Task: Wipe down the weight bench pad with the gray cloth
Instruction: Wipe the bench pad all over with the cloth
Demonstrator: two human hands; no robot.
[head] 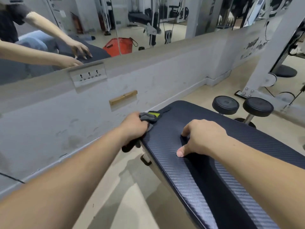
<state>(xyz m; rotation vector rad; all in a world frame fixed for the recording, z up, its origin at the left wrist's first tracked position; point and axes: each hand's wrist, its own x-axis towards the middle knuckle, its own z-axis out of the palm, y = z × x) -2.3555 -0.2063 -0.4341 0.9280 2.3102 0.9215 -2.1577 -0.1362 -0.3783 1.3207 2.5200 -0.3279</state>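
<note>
Pressure is being applied at the left edge of the weight bench pad (264, 142): we are clenching the gray cloth (149, 119) in our left hand (134, 126), while our right hand (203, 138), fingers arched and empty, is bracing it.

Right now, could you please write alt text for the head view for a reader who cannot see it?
A person's left hand grips a gray cloth against the left edge of a dark blue carbon-weave weight bench pad, while the right hand braces on the pad's middle. Two black round dumbbells stand beyond it, by a mirrored wall.
</note>
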